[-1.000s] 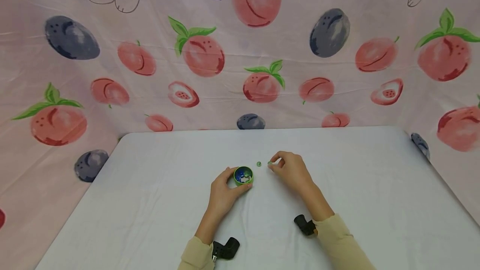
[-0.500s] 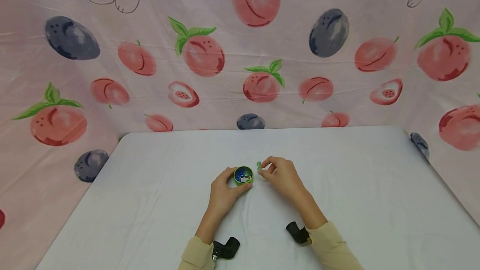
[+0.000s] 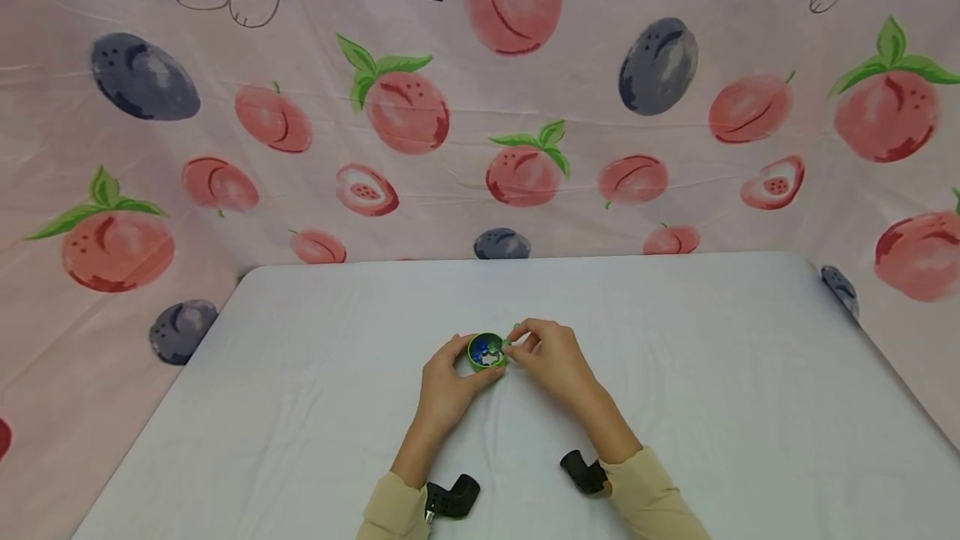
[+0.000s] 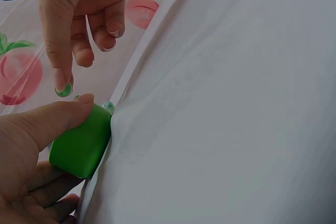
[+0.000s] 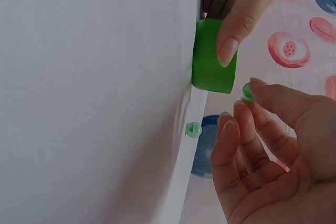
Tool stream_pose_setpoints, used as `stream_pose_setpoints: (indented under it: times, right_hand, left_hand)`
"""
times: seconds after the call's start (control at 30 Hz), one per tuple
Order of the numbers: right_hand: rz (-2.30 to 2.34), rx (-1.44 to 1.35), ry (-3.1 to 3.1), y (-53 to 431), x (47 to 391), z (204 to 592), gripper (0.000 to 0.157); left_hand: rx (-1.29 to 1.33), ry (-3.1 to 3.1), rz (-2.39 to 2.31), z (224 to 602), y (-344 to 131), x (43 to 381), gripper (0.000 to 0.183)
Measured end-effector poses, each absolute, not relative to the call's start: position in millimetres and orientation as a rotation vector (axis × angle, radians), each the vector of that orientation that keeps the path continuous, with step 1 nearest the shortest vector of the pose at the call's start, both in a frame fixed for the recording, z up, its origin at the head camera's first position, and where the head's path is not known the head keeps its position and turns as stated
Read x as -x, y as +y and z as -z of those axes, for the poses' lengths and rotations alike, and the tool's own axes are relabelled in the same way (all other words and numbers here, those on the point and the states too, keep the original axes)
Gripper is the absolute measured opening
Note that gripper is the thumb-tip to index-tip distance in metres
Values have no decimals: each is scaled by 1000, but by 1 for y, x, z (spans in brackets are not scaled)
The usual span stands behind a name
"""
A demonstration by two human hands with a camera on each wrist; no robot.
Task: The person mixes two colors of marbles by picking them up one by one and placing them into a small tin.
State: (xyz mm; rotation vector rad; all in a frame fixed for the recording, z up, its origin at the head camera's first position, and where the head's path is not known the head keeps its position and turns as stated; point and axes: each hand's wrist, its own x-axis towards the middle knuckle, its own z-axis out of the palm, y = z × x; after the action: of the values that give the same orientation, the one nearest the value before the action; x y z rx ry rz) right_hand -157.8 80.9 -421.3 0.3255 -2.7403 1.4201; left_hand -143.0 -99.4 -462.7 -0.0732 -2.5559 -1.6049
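Note:
A small green round cup (image 3: 478, 367) stands on the white table, its mouth facing up. Blue, green and whitish bits show inside it, too small to make out singly. My left hand (image 3: 442, 386) holds the cup's side between thumb and fingers; in the left wrist view the cup (image 4: 81, 142) is partly behind the thumb. Just right of the rim, my right hand (image 3: 558, 361) pinches a green glass marble (image 5: 248, 92) between thumb and index finger. Another green marble (image 5: 193, 129) lies on the table beside the cup, mostly hidden by the right fingers in the head view.
White cloth covers the table (image 3: 300, 415), with slight creases. Behind and at both sides hangs a pink fruit-print curtain (image 3: 450, 215). A black wrist camera (image 3: 453, 497) sits on the left wrist, and another black camera (image 3: 582, 472) on the right.
My right hand has moved left, and slightly toward me, with its marble, past the loose marble and up to the cup's rim. The left hand and cup have stayed put.

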Motion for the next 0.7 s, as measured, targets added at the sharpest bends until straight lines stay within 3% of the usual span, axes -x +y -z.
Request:
stream_pose_setpoints:
  times: [0.7]
  right_hand:
    - [-1589,-364,-2686,80,163,432,11]
  left_hand:
    - [73,-2546,1602,460,-97,142,53]
